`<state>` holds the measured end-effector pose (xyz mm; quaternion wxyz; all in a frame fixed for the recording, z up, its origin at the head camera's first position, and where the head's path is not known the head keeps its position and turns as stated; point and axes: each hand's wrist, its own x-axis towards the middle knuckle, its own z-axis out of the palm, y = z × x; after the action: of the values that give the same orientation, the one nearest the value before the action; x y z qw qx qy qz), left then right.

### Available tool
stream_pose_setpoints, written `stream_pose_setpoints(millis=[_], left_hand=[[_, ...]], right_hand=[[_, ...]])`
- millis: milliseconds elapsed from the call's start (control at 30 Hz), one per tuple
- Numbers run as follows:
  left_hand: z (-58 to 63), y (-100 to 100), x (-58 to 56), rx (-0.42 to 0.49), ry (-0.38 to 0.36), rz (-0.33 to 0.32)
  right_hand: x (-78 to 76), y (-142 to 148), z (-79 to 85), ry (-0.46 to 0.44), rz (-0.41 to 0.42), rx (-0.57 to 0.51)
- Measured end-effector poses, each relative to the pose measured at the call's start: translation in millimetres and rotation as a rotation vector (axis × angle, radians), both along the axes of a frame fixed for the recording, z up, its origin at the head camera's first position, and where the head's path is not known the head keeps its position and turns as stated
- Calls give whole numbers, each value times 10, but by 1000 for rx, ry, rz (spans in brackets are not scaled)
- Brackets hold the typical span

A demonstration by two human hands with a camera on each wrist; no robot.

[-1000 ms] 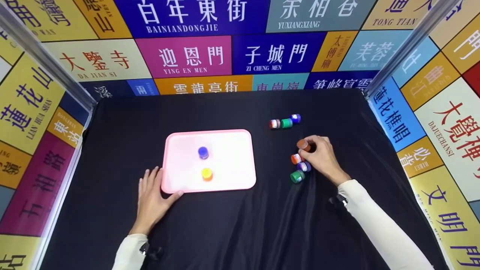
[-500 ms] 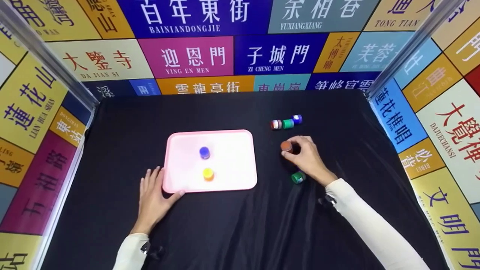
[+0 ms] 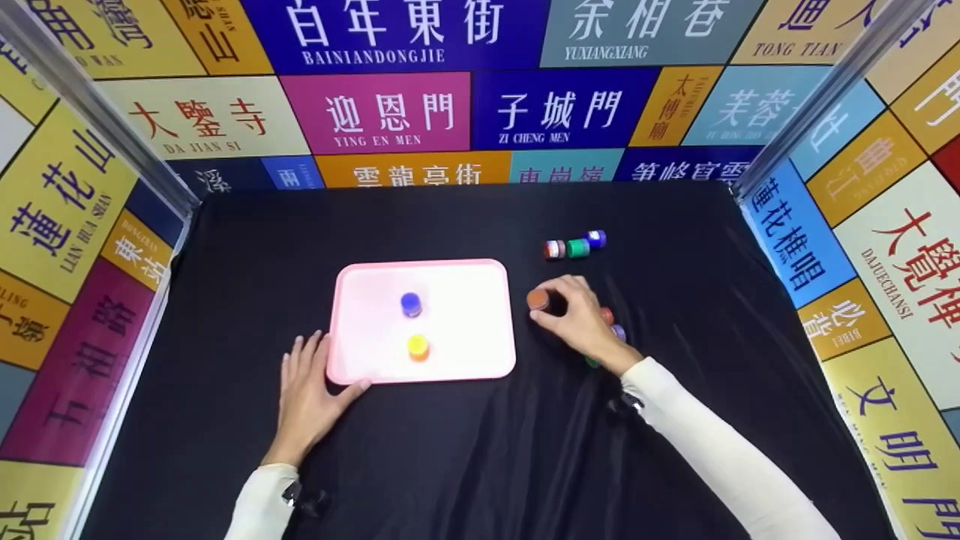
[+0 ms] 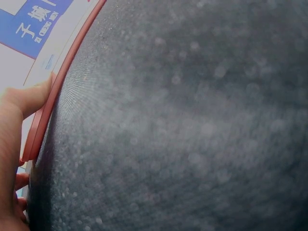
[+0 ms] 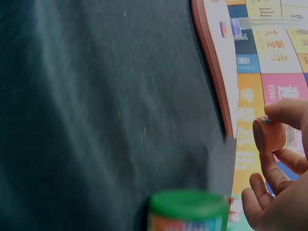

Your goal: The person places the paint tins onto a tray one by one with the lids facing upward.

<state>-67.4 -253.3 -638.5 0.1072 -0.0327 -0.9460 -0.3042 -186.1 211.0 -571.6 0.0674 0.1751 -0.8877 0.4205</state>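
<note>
A pink-rimmed white tray [image 3: 465,330] lies on the black cloth. On it stand a small blue jar [image 3: 410,304] and a small yellow jar [image 3: 418,347]. My left hand [image 3: 306,401] rests at the tray's left front corner, its fingers straight along the side and the thumb on the front rim. Just off the tray's right edge, my right hand [image 3: 574,315] pinches a small brown jar [image 3: 538,300] between thumb and fingers. In the right wrist view the brown jar [image 5: 270,134] is held above the cloth, tilted on its side.
Behind the right hand lie a red jar [image 3: 554,250], a green jar [image 3: 577,248] and a blue jar [image 3: 595,239]. Partly hidden by the right hand are an orange-red jar [image 3: 607,315], a purple-blue jar [image 3: 618,332] and another green jar [image 5: 187,207]. Printed panels [image 3: 390,112] enclose the table.
My right hand has carried the brown jar leftward from the right-hand group of jars to near the tray. The left hand has stayed at the tray corner.
</note>
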Motion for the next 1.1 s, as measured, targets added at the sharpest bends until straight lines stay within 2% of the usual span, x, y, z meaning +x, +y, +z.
stream_pose_setpoints(millis=[200,367,1100], left_hand=[[14,-20,1,-6,-4,4],[21,-33,6,-7,-9,6],[11,0,6,5,-3,3]], right_hand=[[17,-226,-68,37,76,-23],[46,-409,-149,32,139,-32],[193,-1047,-363,24,308,-69]])
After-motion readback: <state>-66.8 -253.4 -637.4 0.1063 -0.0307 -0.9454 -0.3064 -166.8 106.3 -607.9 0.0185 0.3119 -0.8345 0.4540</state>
